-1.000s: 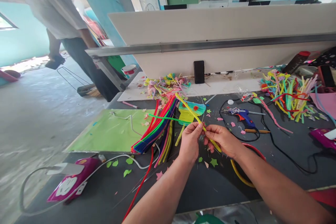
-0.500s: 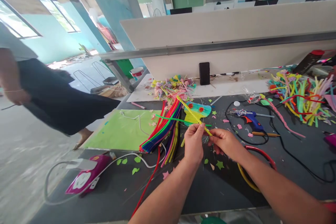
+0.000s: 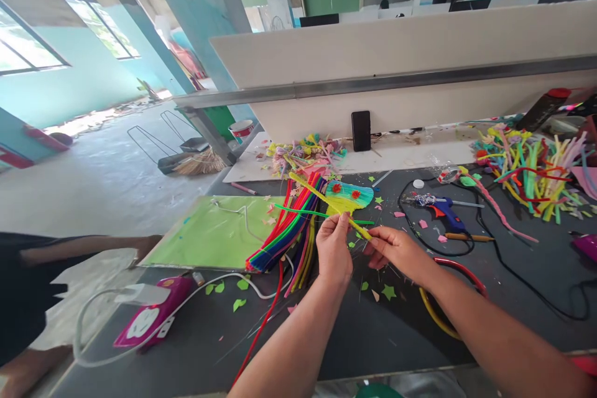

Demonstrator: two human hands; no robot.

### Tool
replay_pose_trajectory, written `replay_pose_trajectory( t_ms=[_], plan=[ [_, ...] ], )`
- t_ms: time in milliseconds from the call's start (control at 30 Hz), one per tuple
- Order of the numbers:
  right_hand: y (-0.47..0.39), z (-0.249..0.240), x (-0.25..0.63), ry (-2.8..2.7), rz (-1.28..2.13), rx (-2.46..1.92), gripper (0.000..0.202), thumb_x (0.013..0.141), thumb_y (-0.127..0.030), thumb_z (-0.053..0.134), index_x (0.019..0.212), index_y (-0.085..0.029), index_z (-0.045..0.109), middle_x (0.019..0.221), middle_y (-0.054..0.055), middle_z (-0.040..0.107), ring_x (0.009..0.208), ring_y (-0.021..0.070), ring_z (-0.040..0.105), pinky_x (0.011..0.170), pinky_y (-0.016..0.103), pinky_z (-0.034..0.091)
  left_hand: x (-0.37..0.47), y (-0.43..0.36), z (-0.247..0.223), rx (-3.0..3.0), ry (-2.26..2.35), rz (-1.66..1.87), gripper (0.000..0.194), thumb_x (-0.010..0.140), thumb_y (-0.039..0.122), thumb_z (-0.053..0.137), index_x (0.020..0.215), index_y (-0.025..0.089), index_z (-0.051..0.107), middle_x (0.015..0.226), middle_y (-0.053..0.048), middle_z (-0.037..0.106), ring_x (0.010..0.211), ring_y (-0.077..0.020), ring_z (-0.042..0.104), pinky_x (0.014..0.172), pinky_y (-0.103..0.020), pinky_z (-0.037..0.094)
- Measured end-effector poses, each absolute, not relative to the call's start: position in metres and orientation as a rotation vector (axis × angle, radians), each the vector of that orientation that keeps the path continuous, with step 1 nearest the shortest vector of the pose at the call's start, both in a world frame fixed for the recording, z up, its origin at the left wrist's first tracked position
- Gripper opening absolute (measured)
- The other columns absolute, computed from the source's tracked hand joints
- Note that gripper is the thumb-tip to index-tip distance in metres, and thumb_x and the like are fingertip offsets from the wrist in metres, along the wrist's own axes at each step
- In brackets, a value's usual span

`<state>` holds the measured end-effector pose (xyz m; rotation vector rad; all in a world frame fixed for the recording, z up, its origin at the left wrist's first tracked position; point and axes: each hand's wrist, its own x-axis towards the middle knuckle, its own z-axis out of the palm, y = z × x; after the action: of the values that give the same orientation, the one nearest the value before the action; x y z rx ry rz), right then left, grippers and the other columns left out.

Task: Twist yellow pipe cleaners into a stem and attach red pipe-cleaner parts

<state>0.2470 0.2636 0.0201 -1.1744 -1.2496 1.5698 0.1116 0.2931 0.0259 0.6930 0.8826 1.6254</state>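
A fuzzy yellow pipe cleaner (image 3: 312, 191) slants between my two hands over the table. My left hand (image 3: 334, 252) pinches it partway along, its long end pointing up and left. At its lower end, my right hand (image 3: 396, 252) has thumb and fingers closed on it. Just behind my left hand lies a yellow and turquoise piece (image 3: 358, 191) with red flower shapes. To the left is a bundle of coloured pipe cleaners (image 3: 280, 233), red, blue and green among them. A single green pipe cleaner (image 3: 291, 208) lies across that bundle.
A blue glue gun (image 3: 448, 214) with a black cord lies at right, before a multicoloured pipe-cleaner heap (image 3: 532, 168). A phone (image 3: 360, 130) leans on the partition. A purple power strip (image 3: 144, 317) and green sheet (image 3: 205, 233) lie left. A person (image 3: 21, 286) shows at the left edge.
My left hand has shifted left, farther from my right hand. The yellow pipe cleaner's far end has swung left over the bundle. The person at left has moved lower in view.
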Motion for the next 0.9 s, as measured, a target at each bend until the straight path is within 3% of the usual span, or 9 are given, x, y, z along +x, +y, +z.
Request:
replay_pose_trajectory(
  t_ms=[333, 600, 900],
  plan=[
    [0.2618, 0.0167, 0.2429, -1.286, 1.513, -1.226, 0.02, 0.076, -0.038, 0.065, 0.083, -0.019, 0.061, 0.07, -0.002, 0.067, 0.05, 0.0142, 0.067, 0.049, 0.026, 0.056, 0.11, 0.2929, 0.031, 0.617, 0.857, 1.608, 0.025, 0.063, 0.029, 0.079, 0.069, 0.014, 0.06, 0.067, 0.002, 0.059, 0.061, -0.0068, 0.052, 0.058, -0.018, 0.037],
    [0.2611, 0.0159, 0.2452, -1.349, 1.566, -1.15, 0.024, 0.08, -0.044, 0.06, 0.091, -0.022, 0.059, 0.08, 0.001, 0.067, 0.058, 0.0166, 0.069, 0.054, 0.029, 0.057, 0.11, 0.2933, 0.0296, 0.661, 0.859, 1.613, 0.022, 0.067, 0.03, 0.077, 0.072, 0.014, 0.062, 0.068, 0.002, 0.06, 0.062, -0.0066, 0.051, 0.058, -0.018, 0.037],
    [0.2589, 0.0201, 0.2466, -1.457, 1.575, -1.147, 0.03, 0.084, -0.05, 0.053, 0.086, -0.02, 0.054, 0.081, 0.001, 0.067, 0.054, 0.0153, 0.067, 0.052, 0.029, 0.056, 0.1118, 0.2915, 0.0249, 0.728, 0.828, 1.562, 0.017, 0.074, 0.03, 0.071, 0.079, 0.015, 0.063, 0.078, 0.0, 0.063, 0.07, -0.0083, 0.055, 0.064, -0.019, 0.04]
  ],
)
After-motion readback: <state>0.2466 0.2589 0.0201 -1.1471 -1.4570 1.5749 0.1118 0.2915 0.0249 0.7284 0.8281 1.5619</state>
